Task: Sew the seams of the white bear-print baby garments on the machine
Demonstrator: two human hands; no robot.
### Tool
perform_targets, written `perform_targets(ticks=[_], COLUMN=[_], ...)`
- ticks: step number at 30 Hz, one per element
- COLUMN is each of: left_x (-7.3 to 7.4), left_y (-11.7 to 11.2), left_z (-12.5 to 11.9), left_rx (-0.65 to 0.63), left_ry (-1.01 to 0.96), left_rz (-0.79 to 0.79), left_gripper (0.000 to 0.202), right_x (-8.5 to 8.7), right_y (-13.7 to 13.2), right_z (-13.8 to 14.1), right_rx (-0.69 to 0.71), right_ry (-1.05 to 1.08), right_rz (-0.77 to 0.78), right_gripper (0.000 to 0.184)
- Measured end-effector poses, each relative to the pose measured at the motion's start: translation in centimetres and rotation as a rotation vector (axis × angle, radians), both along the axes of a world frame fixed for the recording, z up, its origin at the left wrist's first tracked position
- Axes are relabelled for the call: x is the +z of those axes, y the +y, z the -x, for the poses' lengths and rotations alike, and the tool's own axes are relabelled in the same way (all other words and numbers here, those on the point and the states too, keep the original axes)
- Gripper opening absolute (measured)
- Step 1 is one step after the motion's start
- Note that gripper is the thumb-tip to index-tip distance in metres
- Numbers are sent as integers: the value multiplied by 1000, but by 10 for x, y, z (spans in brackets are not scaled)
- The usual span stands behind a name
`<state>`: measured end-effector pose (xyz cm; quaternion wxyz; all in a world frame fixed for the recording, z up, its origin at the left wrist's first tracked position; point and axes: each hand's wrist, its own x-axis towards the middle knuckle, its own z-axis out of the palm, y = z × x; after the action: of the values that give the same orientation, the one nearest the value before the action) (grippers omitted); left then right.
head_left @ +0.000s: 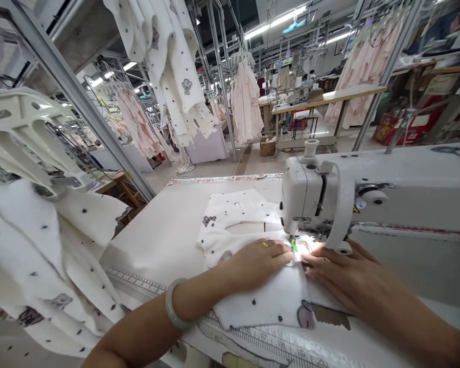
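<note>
My left hand (257,261) lies flat, fingers stretched out, on a white fleece fabric piece with small dark dots (264,299), just left of the needle. It wears a ring, and a pale bangle (173,306) circles the wrist. My right hand (347,278) rests flat on the same fabric, right of the needle, fingertips pointing left. The white sewing machine (368,197) has its head directly above both hands' fingertips. A green bit shows at the presser foot (293,245). More of the fabric (239,212) lies behind the needle.
A white sewing table (164,232) carries printed ruler strips along its front and back edges. Dotted white fleece pieces (49,266) hang on a rack at left. Garments hang from overhead rails (247,99) across the aisle. Other work tables (329,97) stand behind.
</note>
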<state>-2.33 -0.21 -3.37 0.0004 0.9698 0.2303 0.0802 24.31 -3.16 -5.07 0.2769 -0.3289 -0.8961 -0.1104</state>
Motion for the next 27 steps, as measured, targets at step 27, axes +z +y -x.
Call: perform_targets(ticks=[27], left_x=[14], left_y=[7], left_z=[6], left_rx=[299], left_ry=[-22], left_rz=[30], left_gripper=[45], right_x=[10], right_y=[2], right_z=[-3], right_rx=[29], right_ry=[-1], right_rz=[210], right_gripper=[41])
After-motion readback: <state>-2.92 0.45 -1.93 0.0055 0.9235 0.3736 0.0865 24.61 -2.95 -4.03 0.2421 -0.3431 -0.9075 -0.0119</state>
